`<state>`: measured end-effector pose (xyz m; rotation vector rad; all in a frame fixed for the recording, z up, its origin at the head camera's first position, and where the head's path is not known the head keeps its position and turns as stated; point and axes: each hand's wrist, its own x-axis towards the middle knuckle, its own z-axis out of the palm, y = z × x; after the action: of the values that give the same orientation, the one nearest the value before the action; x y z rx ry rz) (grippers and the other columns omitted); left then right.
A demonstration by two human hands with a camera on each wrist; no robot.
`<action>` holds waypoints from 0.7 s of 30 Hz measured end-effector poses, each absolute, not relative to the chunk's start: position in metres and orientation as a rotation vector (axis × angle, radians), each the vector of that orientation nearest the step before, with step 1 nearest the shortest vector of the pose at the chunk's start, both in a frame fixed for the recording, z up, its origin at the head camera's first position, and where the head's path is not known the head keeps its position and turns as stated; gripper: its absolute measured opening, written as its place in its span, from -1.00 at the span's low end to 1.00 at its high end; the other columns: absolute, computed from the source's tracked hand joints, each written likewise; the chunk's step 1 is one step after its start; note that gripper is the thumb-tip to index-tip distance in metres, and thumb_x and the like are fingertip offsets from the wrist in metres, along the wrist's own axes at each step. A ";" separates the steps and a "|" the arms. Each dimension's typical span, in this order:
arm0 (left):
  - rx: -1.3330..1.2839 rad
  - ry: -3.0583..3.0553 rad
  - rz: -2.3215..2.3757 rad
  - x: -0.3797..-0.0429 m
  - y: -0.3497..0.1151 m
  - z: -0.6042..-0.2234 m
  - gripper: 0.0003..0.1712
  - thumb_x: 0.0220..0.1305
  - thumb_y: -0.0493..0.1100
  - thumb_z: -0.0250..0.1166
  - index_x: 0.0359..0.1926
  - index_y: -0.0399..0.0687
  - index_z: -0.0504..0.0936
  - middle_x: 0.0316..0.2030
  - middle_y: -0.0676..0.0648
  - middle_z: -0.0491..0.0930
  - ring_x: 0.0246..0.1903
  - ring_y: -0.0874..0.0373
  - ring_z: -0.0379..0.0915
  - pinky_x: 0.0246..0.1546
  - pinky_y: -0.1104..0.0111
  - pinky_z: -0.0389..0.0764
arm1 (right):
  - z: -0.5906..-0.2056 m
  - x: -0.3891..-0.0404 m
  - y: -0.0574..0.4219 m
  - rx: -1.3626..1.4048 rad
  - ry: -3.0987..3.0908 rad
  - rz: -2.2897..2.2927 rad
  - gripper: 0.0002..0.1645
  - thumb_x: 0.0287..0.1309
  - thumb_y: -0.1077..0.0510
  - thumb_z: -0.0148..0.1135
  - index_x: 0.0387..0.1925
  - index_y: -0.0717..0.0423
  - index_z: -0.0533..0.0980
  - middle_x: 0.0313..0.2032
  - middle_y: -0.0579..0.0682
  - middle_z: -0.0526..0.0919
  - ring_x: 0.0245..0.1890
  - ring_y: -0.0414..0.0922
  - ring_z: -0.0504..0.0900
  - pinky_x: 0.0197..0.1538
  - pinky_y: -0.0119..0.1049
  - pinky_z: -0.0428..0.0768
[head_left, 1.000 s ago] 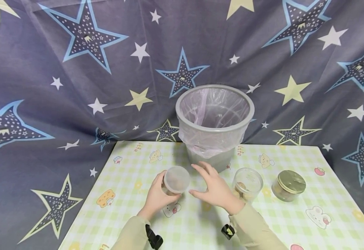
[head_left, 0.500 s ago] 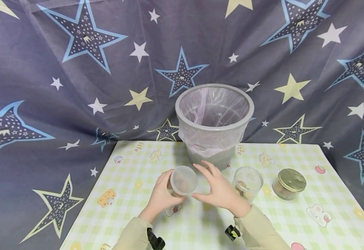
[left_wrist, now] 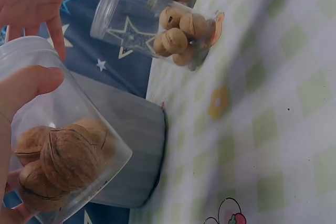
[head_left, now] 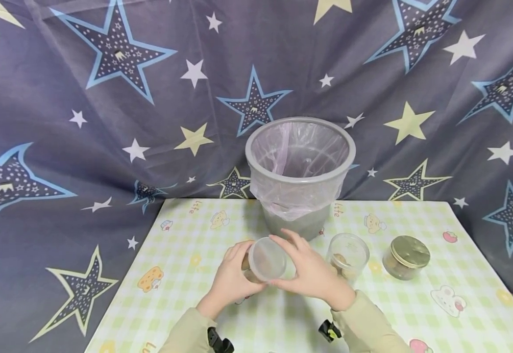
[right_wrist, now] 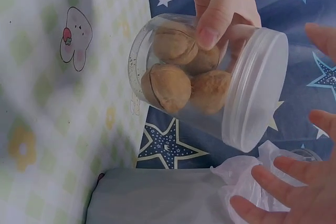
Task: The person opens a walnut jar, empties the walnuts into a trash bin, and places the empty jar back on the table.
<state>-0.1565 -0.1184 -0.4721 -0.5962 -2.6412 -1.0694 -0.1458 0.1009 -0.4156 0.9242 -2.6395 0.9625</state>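
Note:
My left hand (head_left: 230,277) grips a clear plastic jar (right_wrist: 205,116) around its side and holds it above the table, tilted. Several walnuts (left_wrist: 73,156) lie inside it. A frosted white lid (right_wrist: 257,90) covers the jar's mouth and faces my right hand in the right wrist view. My right hand (head_left: 311,269) is spread around the lid, thumb and fingers apart and not curled round it. In the head view its fingertips come right to the lid's edge; the right wrist view shows its fingers (right_wrist: 275,184) straight and spread.
A second clear jar (head_left: 349,252) with walnuts stands right of my right hand. Farther right is a jar (head_left: 406,257) with a dark green, gold-edged lid. Behind the hands stands a grey bin (head_left: 302,180) with a pinkish liner. A checked cloth covers the table (head_left: 185,314).
My left hand has moved the jar right, toward the right hand, and tilted it more. The right hand has shifted slightly right, and its fingertips now meet the lid's edge in the head view.

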 end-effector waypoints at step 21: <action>-0.732 -2.691 -0.791 -0.147 -0.109 -0.466 -0.01 -0.35 0.10 0.54 0.21 -0.01 0.39 0.13 -0.01 0.47 0.11 0.01 0.37 0.13 0.10 0.47 | -0.426 -0.140 0.092 0.942 -2.711 0.938 0.05 -0.12 -0.22 0.43 0.38 -0.04 0.18 0.29 0.20 0.25 0.18 0.19 0.39 -0.09 0.06 0.62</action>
<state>-0.1473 -0.1092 -0.4658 -0.7324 -2.6913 -0.7907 -0.1400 0.0917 -0.4263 0.9421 -2.7112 0.9381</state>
